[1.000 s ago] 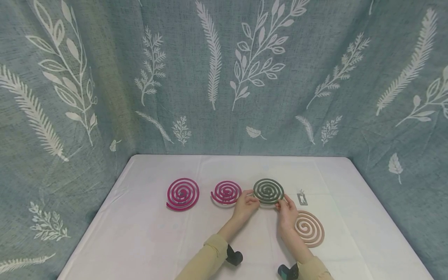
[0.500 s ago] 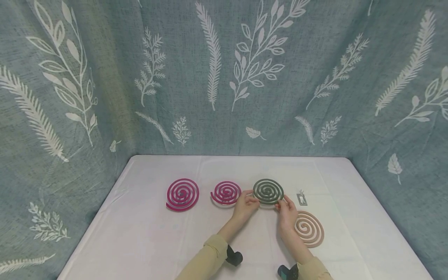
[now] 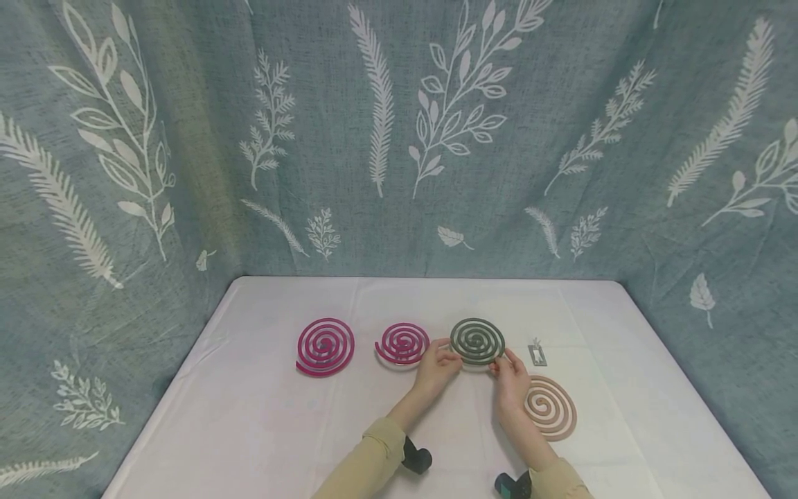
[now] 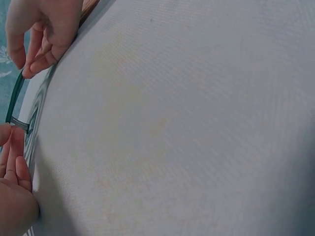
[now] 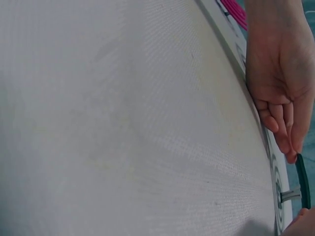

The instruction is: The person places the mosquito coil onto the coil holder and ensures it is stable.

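My left hand (image 3: 436, 367) pinches the left edge of a dark green mosquito coil (image 3: 476, 341). My right hand (image 3: 512, 381) pinches its right edge. The coil sits level above the white table, and a small metal stand (image 4: 20, 125) reaches up to it from below in both wrist views. Whether the stand's tip is fixed in the coil cannot be told. Just left of my left hand is a magenta mosquito coil (image 3: 404, 342). Beside my right wrist a tan mosquito coil (image 3: 555, 409) lies flat, partly covered by the wrist.
A second magenta mosquito coil (image 3: 325, 346) is farther left on the white table (image 3: 249, 430). One loose metal stand (image 3: 537, 353) lies to the right of the green coil. Behind the table hangs a blue-green curtain (image 3: 399, 229) with white leaf prints.
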Tool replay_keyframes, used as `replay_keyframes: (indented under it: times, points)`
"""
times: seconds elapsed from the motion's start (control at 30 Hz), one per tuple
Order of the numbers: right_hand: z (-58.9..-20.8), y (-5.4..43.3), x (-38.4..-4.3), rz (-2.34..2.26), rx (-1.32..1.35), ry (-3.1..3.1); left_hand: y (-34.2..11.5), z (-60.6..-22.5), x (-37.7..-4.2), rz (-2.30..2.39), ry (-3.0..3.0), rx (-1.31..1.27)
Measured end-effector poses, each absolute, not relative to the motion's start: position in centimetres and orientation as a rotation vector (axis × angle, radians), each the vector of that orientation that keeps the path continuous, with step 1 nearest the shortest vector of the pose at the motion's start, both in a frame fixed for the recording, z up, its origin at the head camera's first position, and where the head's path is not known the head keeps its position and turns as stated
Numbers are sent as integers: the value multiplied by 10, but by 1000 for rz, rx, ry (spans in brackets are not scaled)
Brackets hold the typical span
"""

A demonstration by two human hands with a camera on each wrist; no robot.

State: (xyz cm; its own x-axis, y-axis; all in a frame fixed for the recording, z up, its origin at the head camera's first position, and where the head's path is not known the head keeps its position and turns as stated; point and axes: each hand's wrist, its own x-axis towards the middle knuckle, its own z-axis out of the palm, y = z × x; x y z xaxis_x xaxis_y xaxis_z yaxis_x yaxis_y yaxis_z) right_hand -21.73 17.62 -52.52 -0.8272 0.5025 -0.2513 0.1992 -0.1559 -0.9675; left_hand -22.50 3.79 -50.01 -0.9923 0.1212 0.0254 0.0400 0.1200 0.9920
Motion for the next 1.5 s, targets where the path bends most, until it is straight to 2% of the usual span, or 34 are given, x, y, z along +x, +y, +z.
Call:
replay_keyframes:
  times: [0.37, 1.5]
  points:
    - [-527, 176, -217, 2071, -806, -1886, 38, -527, -237, 2009, 2320, 136]
    - [-522, 175, -211, 2018, -798, -1959, 36, -528, -234, 1995, 2336, 192]
